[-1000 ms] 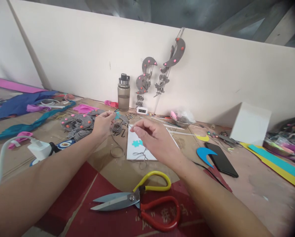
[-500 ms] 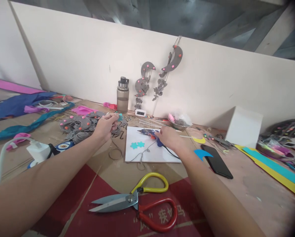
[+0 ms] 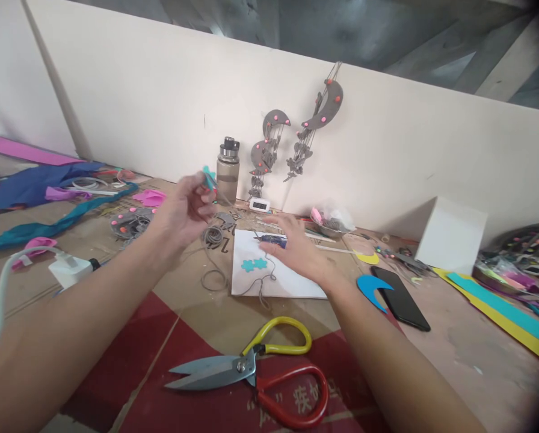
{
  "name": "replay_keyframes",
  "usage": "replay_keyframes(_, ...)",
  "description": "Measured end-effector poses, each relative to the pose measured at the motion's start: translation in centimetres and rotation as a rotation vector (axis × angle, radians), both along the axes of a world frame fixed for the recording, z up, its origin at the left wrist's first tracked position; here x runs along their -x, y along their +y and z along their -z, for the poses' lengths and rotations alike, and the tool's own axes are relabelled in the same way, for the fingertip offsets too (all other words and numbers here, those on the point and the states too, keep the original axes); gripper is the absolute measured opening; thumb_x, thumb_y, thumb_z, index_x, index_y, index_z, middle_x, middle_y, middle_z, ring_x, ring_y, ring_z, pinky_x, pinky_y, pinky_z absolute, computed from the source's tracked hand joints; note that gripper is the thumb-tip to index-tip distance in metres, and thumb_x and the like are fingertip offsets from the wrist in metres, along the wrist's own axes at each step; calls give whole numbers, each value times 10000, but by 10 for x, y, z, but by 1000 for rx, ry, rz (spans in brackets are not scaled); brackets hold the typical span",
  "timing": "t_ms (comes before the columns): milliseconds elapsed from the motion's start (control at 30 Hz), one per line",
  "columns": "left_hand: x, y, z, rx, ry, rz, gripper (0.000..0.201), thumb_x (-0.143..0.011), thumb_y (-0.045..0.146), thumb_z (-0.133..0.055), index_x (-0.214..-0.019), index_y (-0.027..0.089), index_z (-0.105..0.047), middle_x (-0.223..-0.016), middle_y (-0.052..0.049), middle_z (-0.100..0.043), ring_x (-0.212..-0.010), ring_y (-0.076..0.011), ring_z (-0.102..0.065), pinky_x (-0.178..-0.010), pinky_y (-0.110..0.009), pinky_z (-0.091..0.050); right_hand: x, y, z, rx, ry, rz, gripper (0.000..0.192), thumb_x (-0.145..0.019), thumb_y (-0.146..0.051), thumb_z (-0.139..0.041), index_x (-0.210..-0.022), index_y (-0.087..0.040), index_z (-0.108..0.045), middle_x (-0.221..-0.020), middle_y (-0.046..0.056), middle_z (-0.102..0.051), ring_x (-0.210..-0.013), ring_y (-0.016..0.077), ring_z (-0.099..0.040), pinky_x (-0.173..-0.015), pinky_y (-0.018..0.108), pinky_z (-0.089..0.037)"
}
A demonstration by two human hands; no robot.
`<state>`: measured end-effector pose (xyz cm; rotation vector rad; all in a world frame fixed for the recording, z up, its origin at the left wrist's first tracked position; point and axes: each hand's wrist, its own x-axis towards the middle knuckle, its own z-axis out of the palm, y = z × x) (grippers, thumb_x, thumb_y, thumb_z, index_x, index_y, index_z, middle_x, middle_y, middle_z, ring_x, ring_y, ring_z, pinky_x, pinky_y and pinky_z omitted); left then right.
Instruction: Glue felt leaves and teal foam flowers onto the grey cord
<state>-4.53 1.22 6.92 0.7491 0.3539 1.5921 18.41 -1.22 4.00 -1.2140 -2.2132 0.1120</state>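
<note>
scissors (image 3: pixel 251 368) (blades shut) | phone (image 3: pixel 400 290) | bottle (image 3: pixel 227 170) | white box (image 3: pixel 454 235)

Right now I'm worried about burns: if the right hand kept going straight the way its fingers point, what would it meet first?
Probably the blue glue gun lying on the white board; the right hand hovers just beside it, though depth is unclear.

Around a white board (image 3: pixel 292 282) that is carrying two teal flower cutouts (image 3: pixel 254 264), scissors (image 3: pixel 251 367) with one yellow and one red handle are lying in front, a black phone (image 3: pixel 402 297) and blue crescent (image 3: pixel 372 287) just beside, grey moons (image 3: pixel 296 129) dotted pink behind.
</note>
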Motion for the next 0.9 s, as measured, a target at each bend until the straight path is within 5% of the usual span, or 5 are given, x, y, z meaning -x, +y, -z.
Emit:
replay_keyframes(167,19,-11,-24,-139,-91,47,140,-859,172,-474,-725,140,-499,-610,51,-506,-479,6,-378,-390,-109,-205,17,-21,0,278,-187,-262,921,-591,-533,-755,-1384,-313,-341,-1371,94,-380,-1247,273,-387,-1002,415,-345)
replay_keyframes(300,25,-3,-20,-91,-203,67,88,-820,175,-512,-735,154,-508,-659,32,-575,-456,-13,-381,-352,-135,-233,34,-36,12,381,-377,-285,583,-739,-288,-682,-1277,-226,-464,-1097,74,-578,-920,189,-570,-764,290,-427)
replay_keyframes(433,27,6,-14,-94,-204,46,99,-802,160,-544,-704,168,-532,-636,28,-571,-454,-18,-404,-360,-155,-258,52,-51,15,275,-542,-187,167,-829,-83,-483,-915,-155,-607,-852,66,-617,-772,158,-564,-641,255,-362)
replay_keyframes(667,15,32,21,85,60,-25,117,-702,138,-650,-655,136,-542,-522,45,-471,-422,-25,-398,-334,-141,-227,82,-89,12,71,-417,-413,103,-868,-153,-507,-961,-168,-547,-940,58,-598,-824,145,-564,-700,254,-433)
replay_keyframes(900,2,47,63,106,255,-59,189,-613,156,-714,-654,124,-532,-540,51,-457,-435,-27,-404,-347,-148,-230,89,-113,16,-254,-469,-278,235,-924,-391,-434,-879,-171,-505,-785,37,-566,-683,170,-543,-522,272,-398)
